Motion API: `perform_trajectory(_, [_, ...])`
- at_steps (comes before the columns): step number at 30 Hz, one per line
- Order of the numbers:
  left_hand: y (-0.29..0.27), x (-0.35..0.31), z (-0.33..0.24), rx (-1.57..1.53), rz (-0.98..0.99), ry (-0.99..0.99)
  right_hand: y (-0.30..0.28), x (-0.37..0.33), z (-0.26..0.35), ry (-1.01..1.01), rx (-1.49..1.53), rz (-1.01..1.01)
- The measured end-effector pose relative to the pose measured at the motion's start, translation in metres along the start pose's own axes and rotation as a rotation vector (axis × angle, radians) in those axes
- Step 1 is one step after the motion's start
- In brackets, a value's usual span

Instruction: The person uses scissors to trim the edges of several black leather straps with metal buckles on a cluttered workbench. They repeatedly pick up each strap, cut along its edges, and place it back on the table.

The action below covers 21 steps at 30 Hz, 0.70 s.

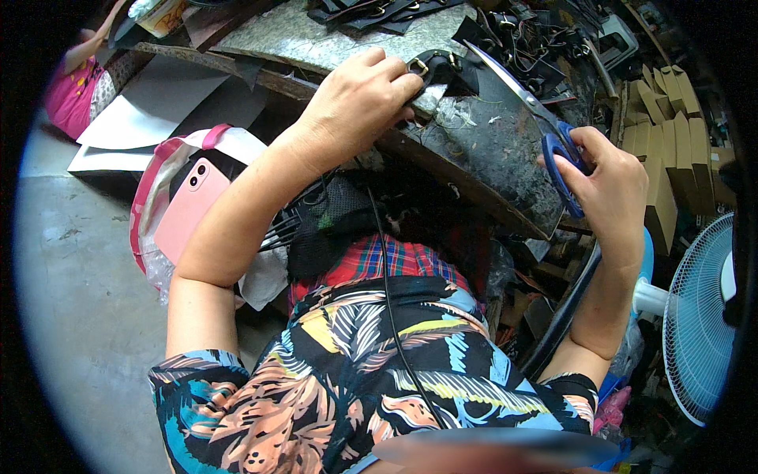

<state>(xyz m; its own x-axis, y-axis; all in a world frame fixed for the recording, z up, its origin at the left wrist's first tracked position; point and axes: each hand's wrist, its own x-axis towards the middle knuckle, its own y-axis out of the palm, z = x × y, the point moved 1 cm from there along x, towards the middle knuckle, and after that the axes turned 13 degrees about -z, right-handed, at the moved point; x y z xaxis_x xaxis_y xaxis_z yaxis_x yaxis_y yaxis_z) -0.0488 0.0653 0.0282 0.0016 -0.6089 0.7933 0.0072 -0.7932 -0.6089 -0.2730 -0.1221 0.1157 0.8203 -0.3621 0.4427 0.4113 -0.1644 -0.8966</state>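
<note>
My left hand (355, 103) is closed at the front edge of the worktable, its fingers around one end of a black strap (448, 69) with a brass-coloured buckle. The fingertips are partly hidden behind the hand. In my right hand (614, 186) is a pair of scissors (517, 88), thumb and fingers in the blue handles. Its long blades point up and left, with the tips just right of the strap. Beneath the blades lies the dark, worn table surface (497, 150), with small scraps and bits of thread on it.
More black straps (379, 12) with buckles lie at the back of the table, and a tangled heap (521, 39) sits back right. Cardboard boxes (671, 142) and a fan (699, 316) stand at right. At left, a pink phone (189, 209) rests on a pink-and-white bag; a person in pink (71, 99) is beyond.
</note>
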Motion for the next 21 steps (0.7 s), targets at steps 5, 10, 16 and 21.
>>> perform_trajectory(5, [-0.005, 0.004, 0.010, -0.401, -0.006, -0.562, 0.008, -0.015, -0.004, 0.090, 0.410, -0.091])
perform_trajectory(10, [0.002, 0.004, 0.026, -0.536, -0.019, -0.949, 0.023, -0.015, 0.004, 0.023, 0.301, -0.009])
perform_trajectory(16, [-0.002, 0.003, 0.022, -0.233, -0.046, -0.651, 0.035, -0.011, 0.009, -0.035, 0.107, -0.007])
perform_trajectory(21, [-0.001, 0.010, 0.023, -0.301, -0.066, -0.699, 0.051, -0.002, -0.002, 0.306, 0.695, 0.574])
